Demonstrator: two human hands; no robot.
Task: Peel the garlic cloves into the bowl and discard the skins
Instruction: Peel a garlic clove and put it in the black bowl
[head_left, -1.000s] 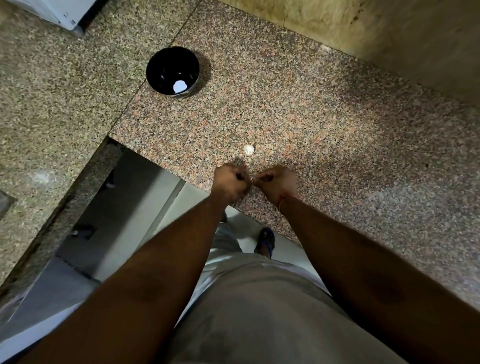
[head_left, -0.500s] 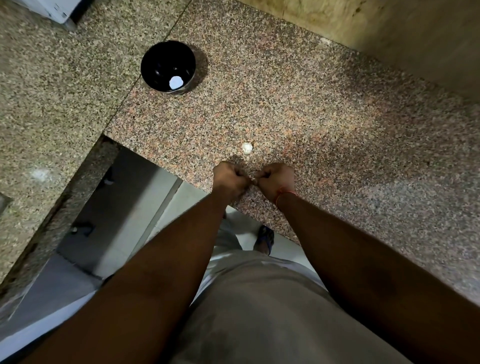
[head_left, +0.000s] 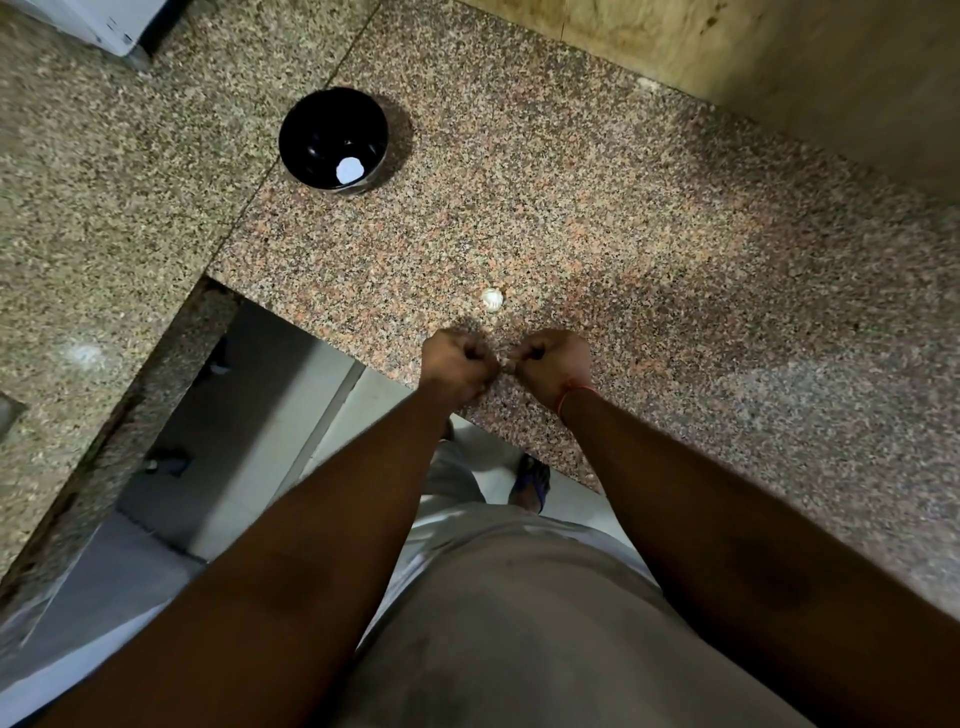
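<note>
A black bowl (head_left: 332, 136) stands on the granite counter at the upper left, with one white peeled clove (head_left: 349, 169) inside. A small whitish garlic piece (head_left: 492, 299) lies on the counter just beyond my hands. My left hand (head_left: 456, 365) and my right hand (head_left: 551, 364) are curled into fists, knuckles up, fingertips meeting over the counter's front edge. Between the fingertips they pinch a small garlic clove (head_left: 503, 366), mostly hidden by the fingers.
The speckled granite counter (head_left: 649, 249) runs right and back to a beige wall (head_left: 779, 57). A second granite slab (head_left: 104, 182) lies to the left, with a white appliance corner (head_left: 104, 26) at the top left. Below the counter edge are the floor and my foot (head_left: 532, 480).
The view has shifted a little. Both hands stay together at the counter edge, still pinching the clove between their fingertips.
</note>
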